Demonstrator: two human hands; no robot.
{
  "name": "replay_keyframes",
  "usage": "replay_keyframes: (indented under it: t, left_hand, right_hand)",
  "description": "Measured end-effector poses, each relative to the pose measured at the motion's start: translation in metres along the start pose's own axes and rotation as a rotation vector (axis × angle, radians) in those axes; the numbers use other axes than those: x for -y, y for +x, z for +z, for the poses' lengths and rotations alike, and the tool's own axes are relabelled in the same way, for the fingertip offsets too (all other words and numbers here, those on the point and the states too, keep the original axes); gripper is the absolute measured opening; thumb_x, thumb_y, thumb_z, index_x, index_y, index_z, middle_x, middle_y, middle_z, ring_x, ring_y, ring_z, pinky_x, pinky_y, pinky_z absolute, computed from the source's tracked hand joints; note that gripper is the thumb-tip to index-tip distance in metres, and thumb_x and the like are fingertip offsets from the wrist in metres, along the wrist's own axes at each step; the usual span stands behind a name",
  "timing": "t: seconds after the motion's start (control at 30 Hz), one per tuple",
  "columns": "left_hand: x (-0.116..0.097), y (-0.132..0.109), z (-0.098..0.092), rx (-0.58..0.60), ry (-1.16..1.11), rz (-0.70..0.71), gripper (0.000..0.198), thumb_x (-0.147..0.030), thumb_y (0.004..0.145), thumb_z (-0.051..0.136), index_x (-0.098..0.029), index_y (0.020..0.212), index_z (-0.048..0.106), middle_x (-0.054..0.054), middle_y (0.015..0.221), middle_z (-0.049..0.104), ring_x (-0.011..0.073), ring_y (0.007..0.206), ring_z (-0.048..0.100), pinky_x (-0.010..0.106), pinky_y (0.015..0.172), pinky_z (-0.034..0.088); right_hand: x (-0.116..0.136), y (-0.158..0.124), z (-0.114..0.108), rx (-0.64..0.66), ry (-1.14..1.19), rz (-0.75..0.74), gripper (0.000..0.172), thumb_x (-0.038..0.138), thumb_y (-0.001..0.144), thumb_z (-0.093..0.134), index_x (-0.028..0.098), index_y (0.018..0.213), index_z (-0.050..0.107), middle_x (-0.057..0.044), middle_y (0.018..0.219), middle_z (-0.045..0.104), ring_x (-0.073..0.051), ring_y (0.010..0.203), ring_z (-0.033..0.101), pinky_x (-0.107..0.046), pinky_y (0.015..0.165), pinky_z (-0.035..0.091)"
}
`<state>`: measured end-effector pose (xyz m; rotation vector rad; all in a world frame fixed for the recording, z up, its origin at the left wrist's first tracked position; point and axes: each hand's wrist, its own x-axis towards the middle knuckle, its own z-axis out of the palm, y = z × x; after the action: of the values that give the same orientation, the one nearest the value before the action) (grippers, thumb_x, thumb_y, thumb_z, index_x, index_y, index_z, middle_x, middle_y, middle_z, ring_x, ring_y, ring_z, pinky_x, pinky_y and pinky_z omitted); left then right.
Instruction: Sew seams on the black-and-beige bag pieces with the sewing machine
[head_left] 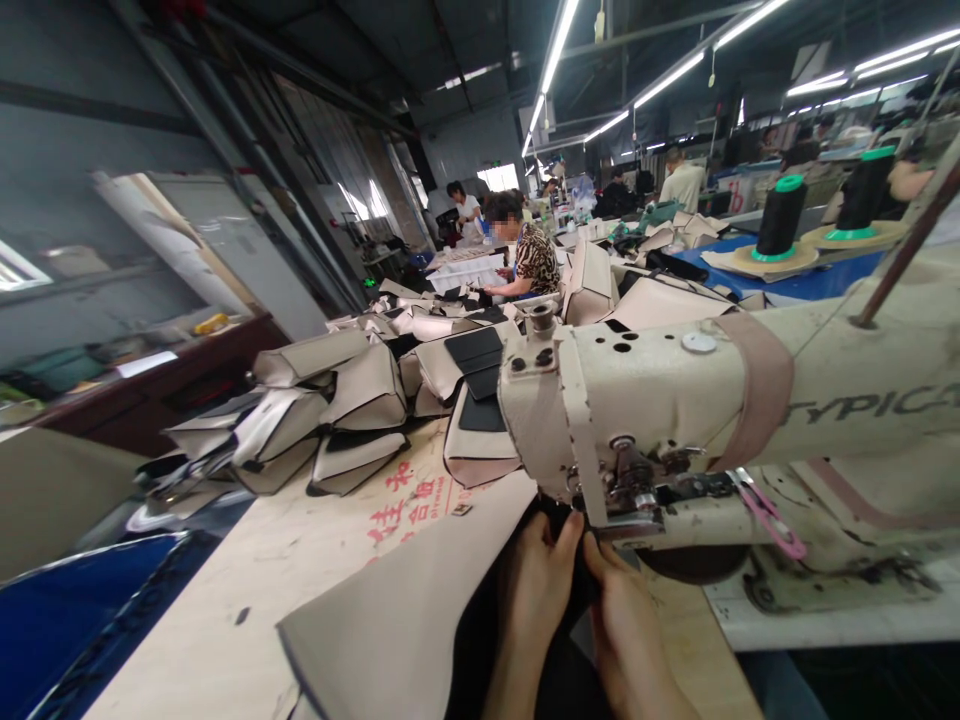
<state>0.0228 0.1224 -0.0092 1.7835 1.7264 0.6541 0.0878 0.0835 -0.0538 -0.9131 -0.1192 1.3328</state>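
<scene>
Together, two hands, left hand [534,585] and right hand [626,620], fingers pinching one beige panel [397,625].

Both hands meet at the foot of the sewing machine [675,400], fingers up. The left hand [536,580] and right hand [626,620] pinch a dark piece [570,590] between them, thumbs almost touching. A beige panel [405,620] spreads left of the left hand. Beyond it lie stacked beige pieces [337,410]. Thread cones [780,215] stand far behind the right hand.
</scene>
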Motion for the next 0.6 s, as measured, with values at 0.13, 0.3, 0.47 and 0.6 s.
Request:
replay_keyframes:
  t: [0.13,0.3,0.47,0.6]
  left_hand:
    - [-0.003,0.001,-0.008,0.060,-0.040,0.042,0.037,-0.048,0.075,0.048,-0.016,0.071,0.065,0.003,0.064,0.065,0.0184,0.064,0.058,0.024,0.059,0.039]
    - [0.001,0.004,-0.005,0.082,-0.114,0.013,0.034,-0.046,0.074,0.051,-0.015,0.071,0.065,0.001,0.063,0.064,0.0168,0.062,0.056,0.023,0.056,0.038]
    - [0.007,0.003,0.003,0.024,-0.115,-0.002,0.035,-0.047,0.074,0.050,-0.015,0.069,0.063,0.000,0.060,0.060,0.0152,0.059,0.053,0.022,0.053,0.035]
    - [0.007,0.002,0.004,-0.010,-0.075,-0.001,0.035,-0.047,0.075,0.049,-0.016,0.063,0.060,-0.001,0.057,0.056,0.0139,0.057,0.050,0.022,0.051,0.032]
  right_hand:
    - [-0.001,0.000,0.000,0.004,-0.021,-0.001,0.026,0.036,0.082,0.060,0.013,0.095,0.062,-0.005,0.099,0.064,-0.018,0.095,0.059,-0.039,0.087,0.044]
    - [-0.004,0.002,0.001,0.001,-0.047,0.011,0.026,0.036,0.086,0.055,0.013,0.098,0.060,-0.005,0.101,0.062,-0.018,0.094,0.058,-0.038,0.085,0.046]
    - [-0.003,-0.003,0.003,-0.008,-0.089,0.004,0.028,0.035,0.088,0.052,0.015,0.107,0.054,-0.006,0.107,0.056,-0.018,0.093,0.056,-0.037,0.079,0.048]
    - [0.001,-0.010,0.003,-0.023,-0.114,-0.037,0.029,0.035,0.088,0.052,0.016,0.110,0.052,-0.006,0.109,0.054,-0.018,0.093,0.055,-0.037,0.078,0.049]
